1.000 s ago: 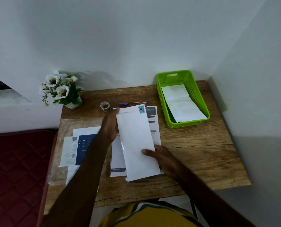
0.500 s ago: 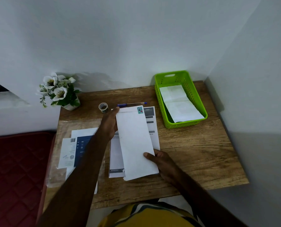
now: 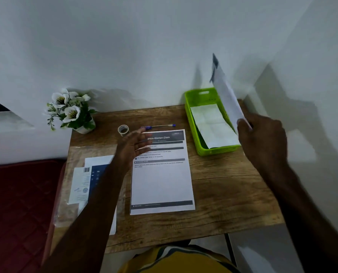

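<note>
right grip (image 3: 262,138) pinches the white envelope (image 3: 226,95) by its lower end, tilted up on edge above the green basket (image 3: 191,119). left grip (image 3: 133,146) hovers released, fingers spread, over the sheet (image 3: 161,184) on the tabletop (image 3: 223,190), headed "store kitchen cloth".

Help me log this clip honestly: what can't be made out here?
Head view:
Envelope in the right hand: motion-blurred, nearly edge-on; its face unreadable.
Printed sheet: body text too small; left hand covers its top-left corner.
Papers at left: partly under the left forearm.
Green basket: right wall behind envelope.
</note>
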Tool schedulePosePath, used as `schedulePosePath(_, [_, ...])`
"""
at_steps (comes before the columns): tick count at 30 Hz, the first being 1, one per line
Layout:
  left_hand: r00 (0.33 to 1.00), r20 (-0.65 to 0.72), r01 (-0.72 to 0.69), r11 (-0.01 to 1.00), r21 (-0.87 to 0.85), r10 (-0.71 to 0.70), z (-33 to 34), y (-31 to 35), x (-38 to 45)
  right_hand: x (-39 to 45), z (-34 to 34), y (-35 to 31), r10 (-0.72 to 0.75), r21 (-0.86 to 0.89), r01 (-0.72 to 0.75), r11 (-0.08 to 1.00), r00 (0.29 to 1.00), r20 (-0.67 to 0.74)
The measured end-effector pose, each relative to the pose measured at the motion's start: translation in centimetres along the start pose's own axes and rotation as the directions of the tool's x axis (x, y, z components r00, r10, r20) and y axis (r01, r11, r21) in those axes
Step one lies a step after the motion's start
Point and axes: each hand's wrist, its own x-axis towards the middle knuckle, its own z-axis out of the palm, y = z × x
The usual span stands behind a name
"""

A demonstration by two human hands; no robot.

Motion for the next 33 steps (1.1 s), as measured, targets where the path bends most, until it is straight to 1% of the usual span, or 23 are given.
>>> schedulePosePath(1, [1.000,-0.011,0.005,1.000,0.006,-0.005,0.0,-0.3,-0.1,0.8,0.4,-0.2,-0.036,-0.156,0.032,0.987,0.999,-0.021])
schedulePosePath(2, [1.000,-0.020,0.009,1.000,0.014,-0.009,0.1,-0.6,-0.2,1.3,1.2,-0.4,-0.063,-0.277,0.059,0.959,0.998,-0.003])
schedulePosePath(3, [1.000,-0.029,0.012,1.000,0.027,-0.011,0.1,-0.8,-0.2,1.8,2.3,-0.6,-0.082,-0.356,0.091,0.930,0.996,0.039])
schedulePosePath(5, [0.999,-0.049,0.019,0.998,0.057,-0.016,0.1,-1.2,-0.4,2.4,4.9,-0.8,-0.089,-0.463,0.145,0.875,0.986,0.140])
schedulePosePath(8, [0.997,-0.071,0.007,0.996,0.086,-0.001,0.1,-1.7,-0.6,2.5,9.7,-0.8,-0.075,-0.616,0.220,0.757,0.965,0.253])
schedulePosePath(10, [0.995,-0.088,-0.024,0.990,0.137,0.037,-0.1,-2.1,-0.7,2.6,12.2,-0.9,-0.051,-0.643,0.256,0.722,0.946,0.319])
schedulePosePath(12, [0.988,-0.109,-0.082,0.970,0.230,0.110,-0.2,-2.5,-0.7,2.9,14.2,-0.5,-0.057,-0.626,0.297,0.721,0.926,0.374])
schedulePosePath(14, [0.972,-0.108,-0.158,0.918,0.363,0.210,-0.2,-3.2,-0.5,3.1,15.0,-0.1,-0.029,-0.603,0.296,0.741,0.911,0.412])
schedulePosePath(15, [0.960,-0.096,-0.200,0.881,0.429,0.264,-0.2,-3.7,-0.5,3.0,15.3,0.1,-0.025,-0.586,0.286,0.758,0.911,0.412])
schedulePosePath(17, [0.925,-0.070,-0.280,0.792,0.543,0.375,0.0,-4.6,-0.8,2.6,15.3,0.1,-0.068,-0.540,0.269,0.797,0.929,0.363])
schedulePosePath(19, [0.863,-0.036,-0.356,0.658,0.664,0.503,0.3,-5.4,-1.5,2.4,15.2,0.0,-0.124,-0.498,0.247,0.831,0.956,0.268])
schedulePosePath(21, [0.777,0.037,-0.412,0.463,0.785,0.628,0.3,-6.4,-2.0,2.5,15.5,0.6,-0.240,-0.440,0.263,0.858,0.965,0.110])
schedulePosePath(23, [0.699,0.105,-0.422,0.291,0.859,0.707,0.0,-7.7,-2.2,2.1,14.7,0.6,-0.315,-0.338,0.295,0.894,0.949,-0.003])
schedulePosePath(25, [0.634,0.156,-0.426,0.173,0.888,0.757,-0.4,-8.9,-2.2,0.5,13.9,-0.2,-0.370,-0.207,0.339,0.918,0.919,-0.135])
schedulePosePath(26, [0.609,0.192,-0.435,0.121,0.892,0.770,-0.6,-9.2,-2.1,-0.7,13.8,-0.9,-0.404,-0.146,0.383,0.912,0.900,-0.166])
schedulePosePath(27, [0.598,0.237,-0.443,0.069,0.894,0.766,-0.8,-9.5,-1.9,-2.1,14.2,-1.4,-0.455,-0.096,0.445,0.890,0.876,-0.162])
schedulePosePath(28, [0.602,0.281,-0.442,0.018,0.897,0.747,-0.9,-9.7,-1.7,-3.7,15.0,-1.8,-0.514,-0.044,0.513,0.858,0.849,-0.126])
schedulePosePath(30, [0.657,0.334,-0.411,-0.051,0.910,0.676,-1.4,-10.1,-1.1,-6.2,17.2,-2.2,-0.597,0.042,0.597,0.801,0.802,-0.013])
schedulePosePath(32, [0.736,0.335,-0.364,-0.073,0.928,0.589,-1.8,-10.9,-0.9,-7.9,20.0,-2.0,-0.607,0.067,0.603,0.795,0.791,0.074])
schedulePosePath(33, [0.763,0.333,-0.351,-0.078,0.933,0.555,-1.9,-11.3,-1.0,-8.6,21.3,-1.7,-0.606,0.057,0.604,0.795,0.788,0.106])
